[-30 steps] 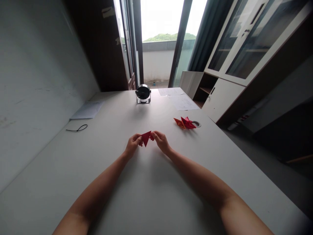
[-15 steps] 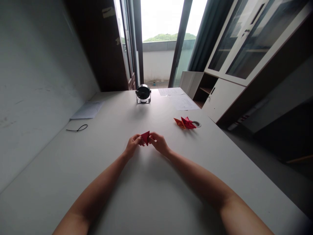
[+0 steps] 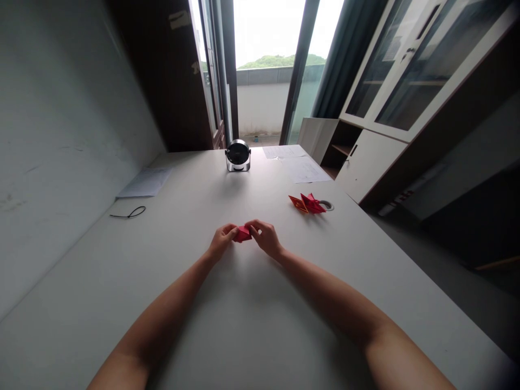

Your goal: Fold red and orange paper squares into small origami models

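Observation:
A small piece of folded red paper (image 3: pixel 243 234) is between my two hands, just over the white table (image 3: pixel 260 314). My left hand (image 3: pixel 221 239) pinches its left end between thumb and fingers. At its right end, my right hand (image 3: pixel 264 236) grips the paper with thumb and fingertips. The fingers hide both ends of it. To the right lie folded red paper pieces (image 3: pixel 313 204) and an orange one (image 3: pixel 298 204), close together beside a grey ring (image 3: pixel 327 206) that they partly cover.
A round black-and-silver device (image 3: pixel 238 155) on a stand is at the table's far side. Paper sheets (image 3: pixel 303 165) lie at the far right, another sheet (image 3: pixel 145 182) at the left by the wall. A black looped cord (image 3: pixel 130 213) rests on the left. White cabinets (image 3: pixel 377 157) stand beyond the right edge.
The red paper has gone from an upright triangle to a flatter, wider shape between my fingers. Both hands have stayed in nearly the same place.

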The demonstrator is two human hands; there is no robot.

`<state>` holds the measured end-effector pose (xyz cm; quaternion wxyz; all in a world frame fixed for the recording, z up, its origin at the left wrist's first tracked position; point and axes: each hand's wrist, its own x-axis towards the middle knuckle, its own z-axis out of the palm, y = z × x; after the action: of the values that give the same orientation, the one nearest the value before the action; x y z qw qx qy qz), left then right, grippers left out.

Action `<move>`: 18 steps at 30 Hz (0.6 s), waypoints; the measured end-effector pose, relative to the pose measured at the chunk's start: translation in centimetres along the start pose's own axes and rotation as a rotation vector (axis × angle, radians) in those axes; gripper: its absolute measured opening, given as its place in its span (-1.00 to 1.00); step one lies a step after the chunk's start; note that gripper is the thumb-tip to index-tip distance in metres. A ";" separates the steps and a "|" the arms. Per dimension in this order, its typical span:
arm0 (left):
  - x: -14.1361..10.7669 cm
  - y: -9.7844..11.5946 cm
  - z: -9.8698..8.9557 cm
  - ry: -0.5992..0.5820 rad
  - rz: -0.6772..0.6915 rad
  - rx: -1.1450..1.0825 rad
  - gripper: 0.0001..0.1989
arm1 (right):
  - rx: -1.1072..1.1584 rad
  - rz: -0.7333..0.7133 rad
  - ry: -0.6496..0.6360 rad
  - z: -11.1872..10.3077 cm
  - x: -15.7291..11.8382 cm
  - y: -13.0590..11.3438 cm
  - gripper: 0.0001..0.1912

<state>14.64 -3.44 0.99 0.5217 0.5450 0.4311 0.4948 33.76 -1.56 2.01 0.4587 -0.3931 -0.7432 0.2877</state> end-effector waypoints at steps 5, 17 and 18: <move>0.1 -0.6 -0.1 0.044 0.020 -0.007 -0.70 | 0.083 -0.011 0.035 0.3 0.0 0.5 -0.74; 0.0 -0.5 0.0 0.119 0.131 0.141 -0.71 | 0.069 0.100 -0.048 0.9 0.1 1.0 -0.83; 0.0 -0.5 -0.1 0.144 0.148 0.183 -0.72 | 0.069 0.105 -0.038 0.9 0.1 1.1 -0.82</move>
<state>14.53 -3.34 0.51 0.3997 0.5835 0.4696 0.5285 33.31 -0.98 0.82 0.4421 -0.4098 -0.7197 0.3444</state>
